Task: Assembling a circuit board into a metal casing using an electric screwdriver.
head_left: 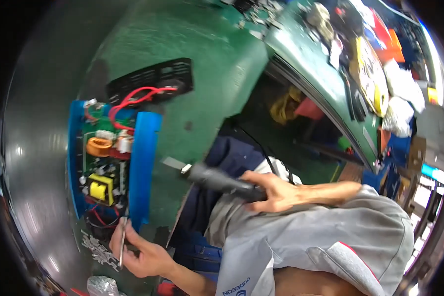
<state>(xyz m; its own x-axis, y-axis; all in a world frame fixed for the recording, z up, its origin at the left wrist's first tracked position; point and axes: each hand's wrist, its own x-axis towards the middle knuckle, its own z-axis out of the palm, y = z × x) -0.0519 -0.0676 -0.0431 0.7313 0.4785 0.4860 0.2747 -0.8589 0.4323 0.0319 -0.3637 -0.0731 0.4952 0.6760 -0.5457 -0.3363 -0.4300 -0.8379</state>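
Note:
My left hand (144, 255) is closed on a thin metal strip (123, 246), which stands at the near end of a blue metal housing (145, 167). Inside the housing lies a circuit board with an orange-wound coil (99, 146), a yellow transformer (100, 189) and a dark fan-like part partly hidden at the near end. Red wires (114, 112) run from the board to a black slotted end panel (153, 79). My right hand (276, 191) is wrapped round a black electric screwdriver (222, 183); its blurred silvery tip points left, apart from the housing.
Small silver metal pieces (99, 252) lie beside my left hand, near a crumpled silvery bag (102, 286). The green bench top (182, 44) ends at an edge near my lap. Another green table (301, 44) at the right holds bags and tools. A black cable (254, 140) hangs between.

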